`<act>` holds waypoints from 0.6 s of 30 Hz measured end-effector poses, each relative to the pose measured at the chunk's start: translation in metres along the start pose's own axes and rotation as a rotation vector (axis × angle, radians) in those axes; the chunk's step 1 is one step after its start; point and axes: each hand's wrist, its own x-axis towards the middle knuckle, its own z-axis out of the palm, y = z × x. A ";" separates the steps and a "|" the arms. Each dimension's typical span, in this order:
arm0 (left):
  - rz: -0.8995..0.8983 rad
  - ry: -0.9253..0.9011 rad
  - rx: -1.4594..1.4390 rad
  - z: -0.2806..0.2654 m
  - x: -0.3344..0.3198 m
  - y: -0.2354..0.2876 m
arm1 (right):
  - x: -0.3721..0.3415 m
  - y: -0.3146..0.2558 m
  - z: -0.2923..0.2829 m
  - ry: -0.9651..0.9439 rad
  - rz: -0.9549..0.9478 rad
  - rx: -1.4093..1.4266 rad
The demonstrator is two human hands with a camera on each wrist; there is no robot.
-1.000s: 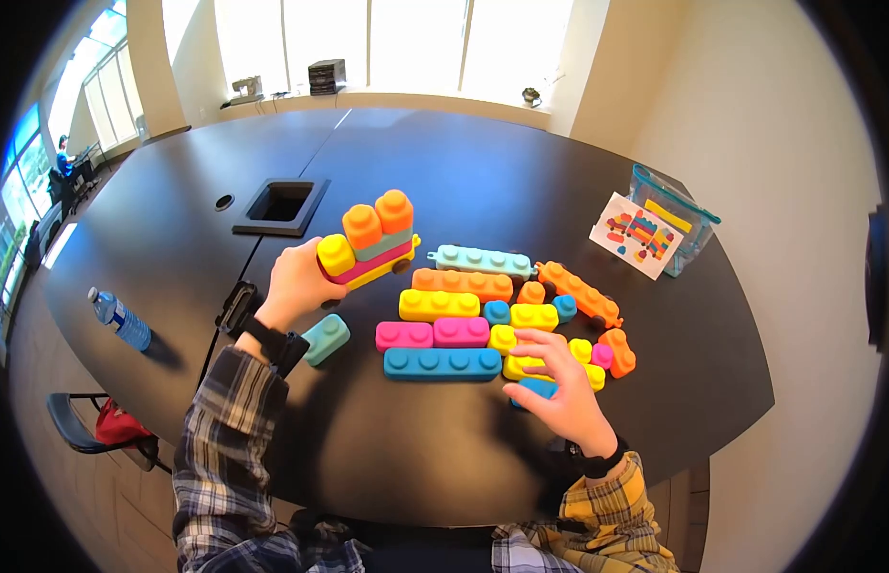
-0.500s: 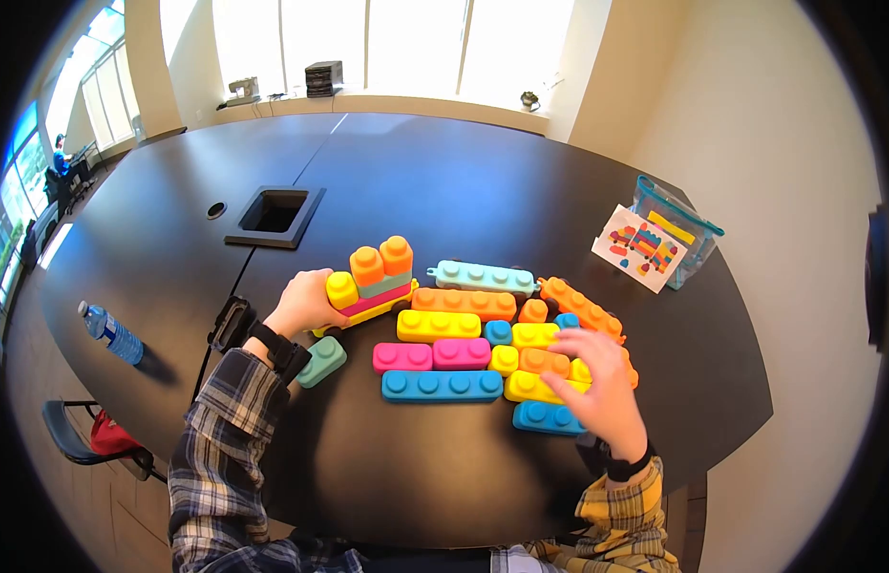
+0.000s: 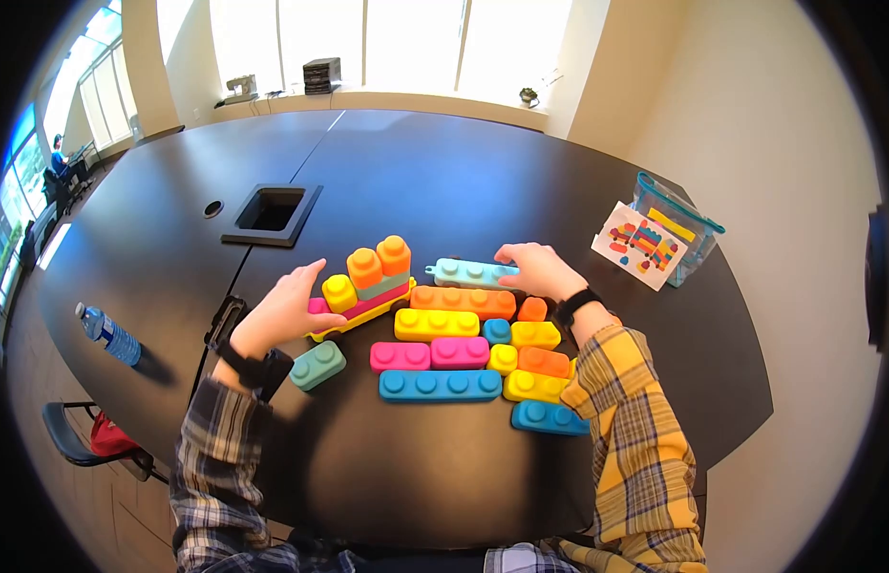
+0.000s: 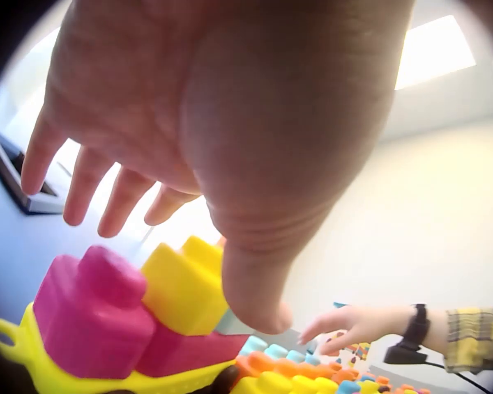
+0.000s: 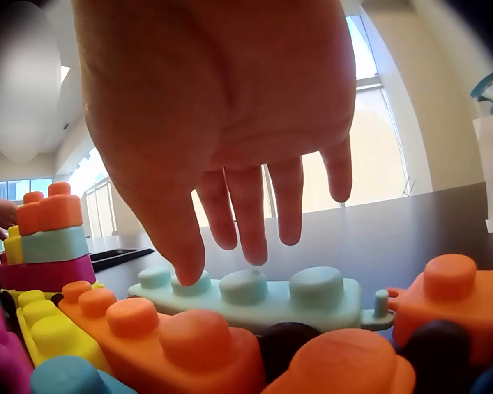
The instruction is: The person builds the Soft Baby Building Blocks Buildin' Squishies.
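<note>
In the head view, the left hand (image 3: 280, 310) is spread wide beside the stacked yellow wagon (image 3: 373, 313). The right hand (image 3: 543, 272) hangs over the right end of the light-blue wagon (image 3: 475, 280), also wide. A bottle (image 3: 110, 334) has a blue label, its writing too small to read; a card (image 3: 638, 246) shows printed block figures.

In the left wrist view, a pink block (image 4: 90, 320) sits near the yellow block (image 4: 185, 295).

In the right wrist view, whether the thumb touches a light-blue stud cannot be told.
</note>
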 end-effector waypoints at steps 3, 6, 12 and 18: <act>0.220 0.188 0.068 -0.010 -0.042 0.044 | 0.017 0.008 0.011 -0.049 0.024 0.031; 0.231 0.221 0.101 -0.011 -0.081 0.070 | 0.029 0.014 0.017 -0.092 0.018 0.071; 0.141 0.234 -0.136 0.001 -0.120 0.089 | 0.033 0.015 0.024 -0.161 0.089 0.087; 0.111 0.085 -0.190 0.012 -0.128 0.092 | 0.009 0.001 0.005 0.147 0.045 0.053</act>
